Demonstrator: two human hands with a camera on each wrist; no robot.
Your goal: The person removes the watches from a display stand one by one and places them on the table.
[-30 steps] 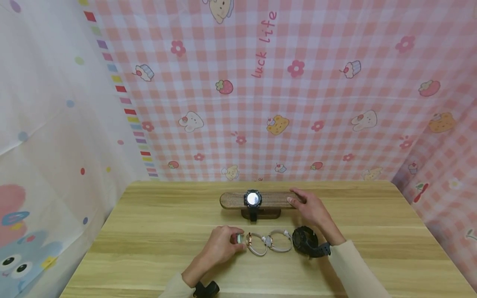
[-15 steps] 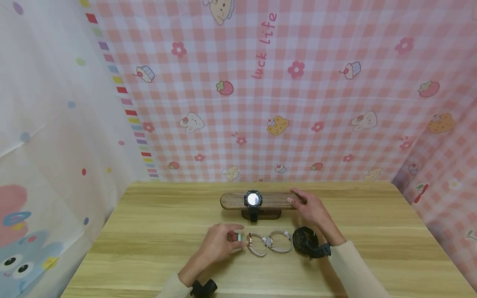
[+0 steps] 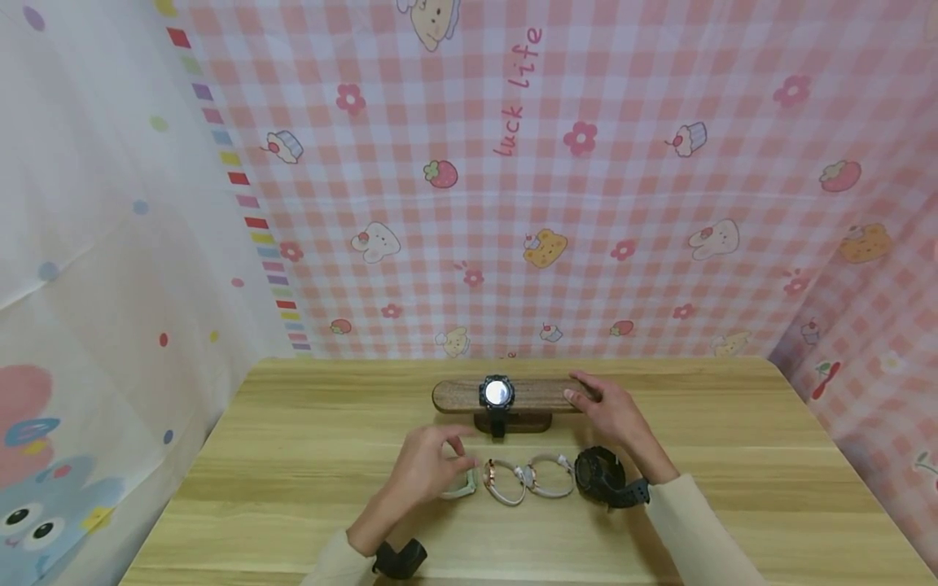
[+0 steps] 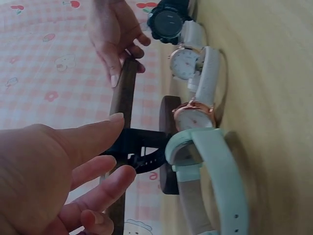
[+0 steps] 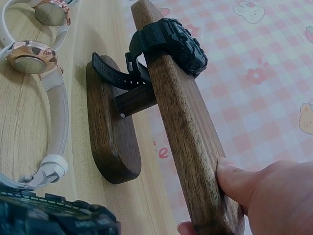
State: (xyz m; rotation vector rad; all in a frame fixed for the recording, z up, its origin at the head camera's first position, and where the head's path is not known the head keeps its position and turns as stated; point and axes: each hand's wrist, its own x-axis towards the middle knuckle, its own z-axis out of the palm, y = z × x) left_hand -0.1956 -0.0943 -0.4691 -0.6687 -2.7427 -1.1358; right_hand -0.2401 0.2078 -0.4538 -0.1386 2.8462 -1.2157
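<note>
My left hand [image 3: 427, 464] hovers just above a mint-green wristwatch [image 4: 227, 181], its fingers relaxed and holding nothing. That watch stands on the table at the left end of a row, partly hidden by the hand in the head view. With thumb and fingers, my right hand [image 3: 614, 413] grips the right end of the dark wooden watch stand [image 3: 538, 394]. A black wristwatch [image 3: 497, 393] is strapped round the stand's bar, left of its middle, its strap tail hanging down in front.
Right of the mint watch stand two white-strapped watches with rose-gold cases, one [image 3: 506, 482] beside the other [image 3: 551, 476]. A bulky black watch [image 3: 601, 474] ends the row near my right forearm. A checked cloth [image 3: 550, 187] hangs behind the wooden table [image 3: 293, 472].
My left hand has let go of the mint-green watch and risen slightly up and left, leaving the watch on the table. The right hand has stayed on the stand.
</note>
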